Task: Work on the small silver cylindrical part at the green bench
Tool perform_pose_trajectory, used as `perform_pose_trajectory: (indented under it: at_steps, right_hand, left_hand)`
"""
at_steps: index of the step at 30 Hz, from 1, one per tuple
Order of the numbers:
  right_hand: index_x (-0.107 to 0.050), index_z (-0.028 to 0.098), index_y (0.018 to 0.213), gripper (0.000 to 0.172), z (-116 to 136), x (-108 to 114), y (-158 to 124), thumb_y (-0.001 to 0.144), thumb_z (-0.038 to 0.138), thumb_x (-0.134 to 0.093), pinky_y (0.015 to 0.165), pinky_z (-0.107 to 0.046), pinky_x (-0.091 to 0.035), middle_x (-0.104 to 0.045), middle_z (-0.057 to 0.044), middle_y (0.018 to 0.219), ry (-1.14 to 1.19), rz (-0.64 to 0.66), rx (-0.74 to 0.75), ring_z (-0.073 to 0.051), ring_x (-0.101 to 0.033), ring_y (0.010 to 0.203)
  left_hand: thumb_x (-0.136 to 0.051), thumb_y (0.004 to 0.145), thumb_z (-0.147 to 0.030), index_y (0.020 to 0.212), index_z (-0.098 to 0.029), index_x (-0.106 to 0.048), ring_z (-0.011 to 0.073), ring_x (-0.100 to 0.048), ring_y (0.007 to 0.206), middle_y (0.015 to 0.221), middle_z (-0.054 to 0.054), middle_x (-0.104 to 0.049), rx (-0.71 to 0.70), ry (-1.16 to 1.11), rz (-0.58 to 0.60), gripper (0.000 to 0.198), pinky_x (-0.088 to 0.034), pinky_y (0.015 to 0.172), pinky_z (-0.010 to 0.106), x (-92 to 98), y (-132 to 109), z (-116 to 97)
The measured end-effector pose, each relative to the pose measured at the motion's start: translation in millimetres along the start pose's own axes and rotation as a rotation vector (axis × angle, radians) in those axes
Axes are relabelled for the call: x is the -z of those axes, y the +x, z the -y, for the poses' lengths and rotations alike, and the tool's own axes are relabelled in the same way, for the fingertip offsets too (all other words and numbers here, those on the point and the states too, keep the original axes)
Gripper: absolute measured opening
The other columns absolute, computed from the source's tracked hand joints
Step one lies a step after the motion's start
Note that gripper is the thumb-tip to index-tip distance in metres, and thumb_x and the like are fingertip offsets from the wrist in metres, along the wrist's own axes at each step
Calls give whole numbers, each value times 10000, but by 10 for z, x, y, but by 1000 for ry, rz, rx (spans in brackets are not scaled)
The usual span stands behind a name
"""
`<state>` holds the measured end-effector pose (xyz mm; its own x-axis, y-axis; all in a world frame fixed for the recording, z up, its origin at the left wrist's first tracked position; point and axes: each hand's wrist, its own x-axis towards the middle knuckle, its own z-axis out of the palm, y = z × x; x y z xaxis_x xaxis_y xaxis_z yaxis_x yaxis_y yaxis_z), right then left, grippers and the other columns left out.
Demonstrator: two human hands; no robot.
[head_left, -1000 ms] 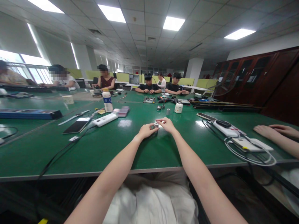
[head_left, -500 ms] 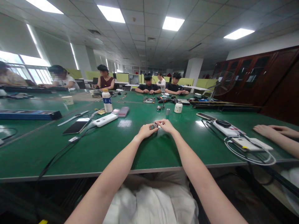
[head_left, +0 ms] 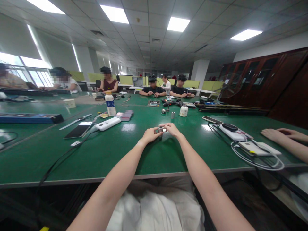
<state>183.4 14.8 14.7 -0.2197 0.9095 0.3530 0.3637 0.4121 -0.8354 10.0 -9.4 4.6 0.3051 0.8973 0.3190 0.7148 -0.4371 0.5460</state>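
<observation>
A small metal cylinder [head_left: 160, 129] stands upright at the middle of the green table [head_left: 115, 160], near its front side. My left hand [head_left: 151, 134] is closed round its left side. From the right, my right hand [head_left: 172, 129] bends its fingers over the cylinder's upper rim, the fingertips touching there. A small white patch shows under the right fingers; what it is I cannot make out. Beyond the hands another grey metal cylinder [head_left: 173, 115] stands upright, with several small metal parts [head_left: 164, 111] to its left.
A white patterned jar [head_left: 183, 111] and a power drill [head_left: 174, 102] lie beyond. On the left are a bottle [head_left: 110, 104], a power strip [head_left: 108, 124] and a phone [head_left: 79, 130]. Cabled devices [head_left: 233, 131] and another person's hands [head_left: 276, 135] are at right.
My right fingers have shifted slightly at the cylinder's top, so more of its rim and the white patch show. My left hand stays in place.
</observation>
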Motion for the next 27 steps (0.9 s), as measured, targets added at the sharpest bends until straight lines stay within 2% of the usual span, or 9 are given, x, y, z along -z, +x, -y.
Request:
perform_pose_trajectory:
  at_steps: [10, 21, 27]
  right_hand:
    - [-777, 158, 770, 388, 13, 73, -7, 771, 144, -389, 539, -180, -416, -689, -31, 699, -8, -46, -53, -104, -518, 558]
    - [-765, 123, 919, 411, -36, 21, 2, 804, 181, -374, 494, -194, -333, -527, 21, 504, -7, -9, -44, -92, -426, 478]
    - [-768, 140, 922, 309, 9, 1, -38, 762, 219, -516, 573, -203, -379, -643, -8, 628, -26, 0, -6, -101, -491, 563]
  left_hand:
    - [-570, 789, -584, 1067, -206, -702, 165, -557, 565, 620, 0, -623, -8, -9, -4, 487, -317, 514, 230, 4, -10, 0]
    - [-562, 807, -567, 1064, -197, -703, 165, -559, 582, 631, 6, -624, -16, 12, -14, 471, -316, 523, 229, 0, -8, 5]
    - [-552, 802, -597, 1044, -195, -703, 167, -562, 577, 611, 0, -619, -11, 17, -7, 493, -313, 510, 230, -5, -1, 10]
